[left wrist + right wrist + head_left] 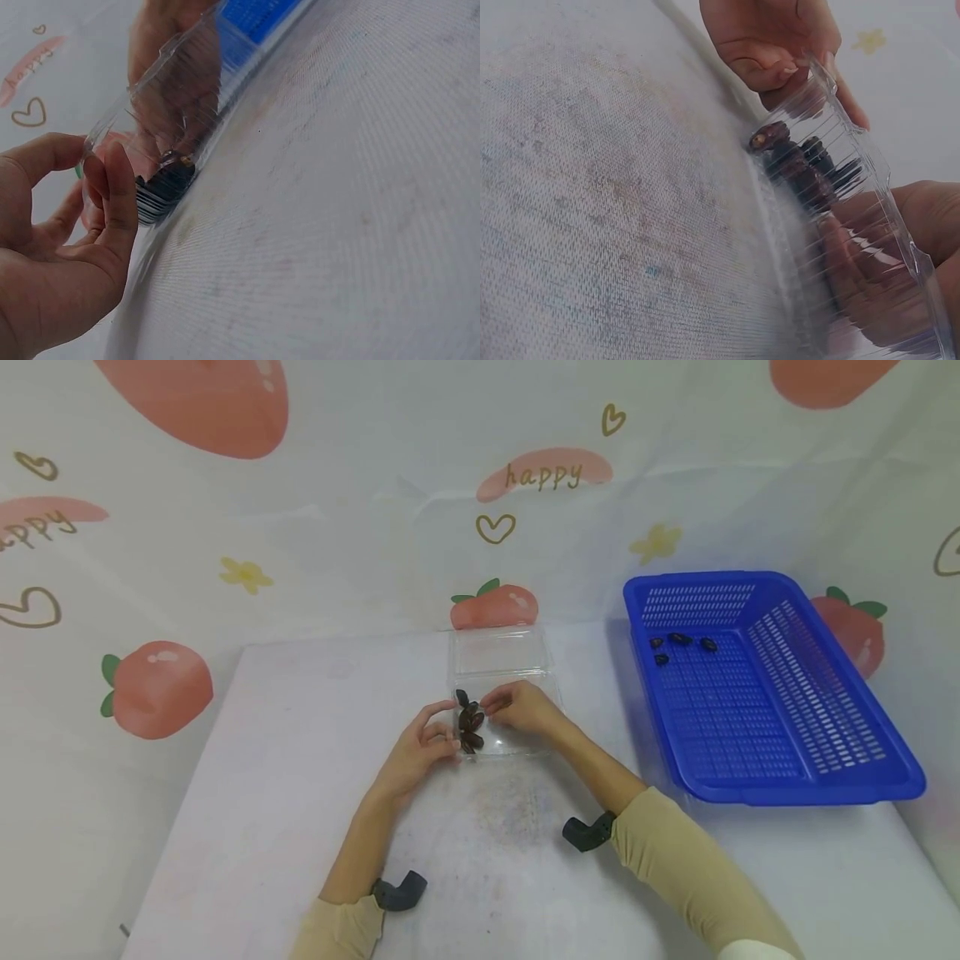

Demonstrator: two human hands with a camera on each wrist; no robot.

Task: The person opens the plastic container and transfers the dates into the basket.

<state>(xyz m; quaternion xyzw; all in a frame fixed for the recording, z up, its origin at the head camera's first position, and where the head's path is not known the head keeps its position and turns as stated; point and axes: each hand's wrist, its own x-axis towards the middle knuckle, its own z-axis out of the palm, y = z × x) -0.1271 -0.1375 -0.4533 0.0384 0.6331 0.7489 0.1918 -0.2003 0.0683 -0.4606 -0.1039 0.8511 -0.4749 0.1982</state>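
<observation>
A clear plastic clamshell box (517, 745) lies on the table with its lid (501, 652) folded back behind it. Several dark, wrinkled dates (470, 727) are bunched along its left side. My left hand (416, 753) pinches the box's left rim between thumb and fingers, as the left wrist view (71, 232) also shows. Reaching into the box from the right, my right hand (527, 707) has its fairly straight fingertips right at the dates. In the right wrist view, the dates (806, 169) show through the ribbed clear wall, beside the right fingers (847, 262).
A blue plastic basket (825, 795) with slotted walls stands on the right, with several dates (680, 639) in its far left corner. Behind the white table (300, 735) hangs a printed cloth (360, 527). Dark camera mounts (588, 832) sit on both wrists.
</observation>
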